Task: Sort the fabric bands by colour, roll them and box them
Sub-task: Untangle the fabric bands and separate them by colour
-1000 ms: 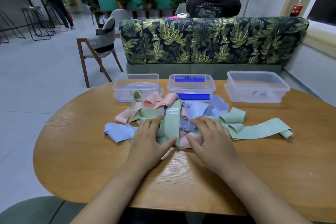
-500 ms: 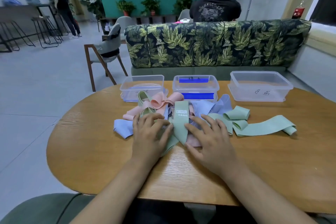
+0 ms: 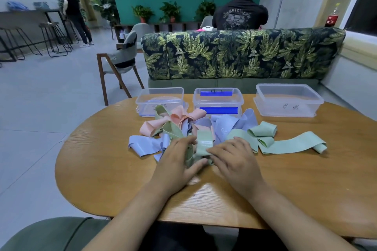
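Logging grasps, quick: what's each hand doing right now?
Left hand: grips the green band between thumb and fingers.
Right hand: open, touching that band.

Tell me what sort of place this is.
Probably a café or lounge-style common room: a bar counter with tall stools, a leaf-print sofa and a row of potted plants.

Matt cloth bands; clear glossy plastic boxes; smooth grained wood table.
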The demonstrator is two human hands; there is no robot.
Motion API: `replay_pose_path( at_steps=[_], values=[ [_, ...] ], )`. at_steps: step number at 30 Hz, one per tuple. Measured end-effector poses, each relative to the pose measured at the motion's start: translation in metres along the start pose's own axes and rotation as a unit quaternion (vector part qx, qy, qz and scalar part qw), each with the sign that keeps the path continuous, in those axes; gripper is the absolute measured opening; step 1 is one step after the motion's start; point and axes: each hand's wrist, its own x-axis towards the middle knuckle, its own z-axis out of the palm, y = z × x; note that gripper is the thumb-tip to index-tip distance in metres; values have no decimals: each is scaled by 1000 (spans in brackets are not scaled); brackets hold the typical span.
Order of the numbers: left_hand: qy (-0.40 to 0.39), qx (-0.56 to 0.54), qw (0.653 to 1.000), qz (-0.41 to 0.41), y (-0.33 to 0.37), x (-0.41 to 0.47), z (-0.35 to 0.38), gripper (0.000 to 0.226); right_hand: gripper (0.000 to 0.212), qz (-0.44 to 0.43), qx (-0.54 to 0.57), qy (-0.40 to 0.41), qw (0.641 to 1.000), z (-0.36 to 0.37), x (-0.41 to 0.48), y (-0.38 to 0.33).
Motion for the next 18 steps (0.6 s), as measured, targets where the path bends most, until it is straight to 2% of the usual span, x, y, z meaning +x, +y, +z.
replay_pose_path(
  at_steps=[2,5,7,14,18],
  values=[
    [-7,5,1000,24,0,-1,1,57,15,-1,39,7,999,-2,0,-1],
    [-1,5,999,38,-3,1,1,23,17,-11,68,4,998,-4,1,-2],
    [4,2,999,41,-2,0,-2,14,18,-5,82,8,997,-5,1,-5],
    [44,-15,996,76,16,25,-45,18,22,101,213,20,972,-22,21,-34],
    [56,-98,993,41,47,42,-89,28,20,174,289,55,940,-40,55,-60]
  ],
)
